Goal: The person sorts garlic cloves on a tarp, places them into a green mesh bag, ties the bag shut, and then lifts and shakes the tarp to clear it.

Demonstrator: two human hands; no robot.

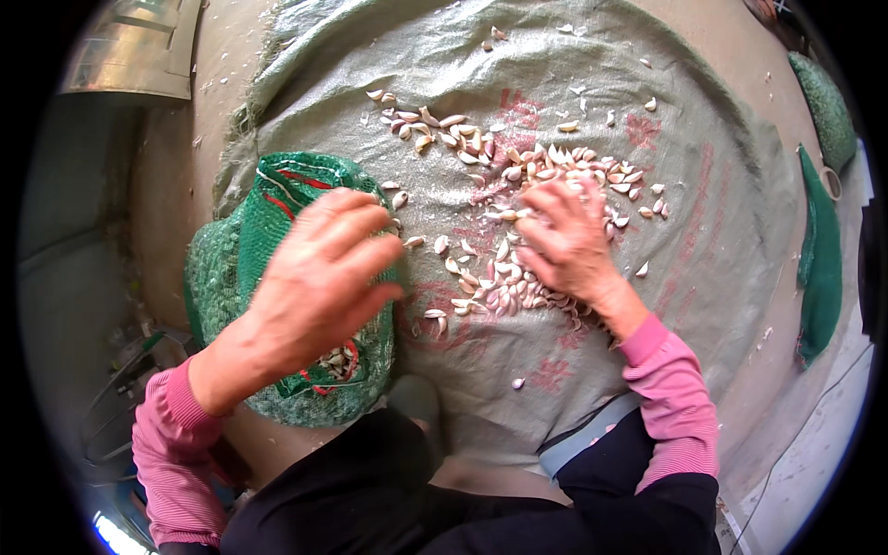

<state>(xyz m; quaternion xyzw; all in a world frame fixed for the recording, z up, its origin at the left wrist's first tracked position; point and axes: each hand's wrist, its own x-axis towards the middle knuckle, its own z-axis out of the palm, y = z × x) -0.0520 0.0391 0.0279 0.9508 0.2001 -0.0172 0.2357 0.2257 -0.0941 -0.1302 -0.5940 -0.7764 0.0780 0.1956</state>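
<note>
While the left hand (324, 254) hovers over the net bag (264, 242), fingers parted, seemingly empty, the right hand (569, 233) covers garlic cloves (518, 294), hold unclear; hasty sweeping could scatter them.

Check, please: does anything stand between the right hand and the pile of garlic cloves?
Nothing visible does. The right hand is at the garlic cloves, which lie loose on the woven sheet; what is under its palm is hidden.

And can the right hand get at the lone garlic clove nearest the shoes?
Likely yes: the right hand is at the clove pile, and nothing visible covers the lone clove on the woven sheet.
</note>
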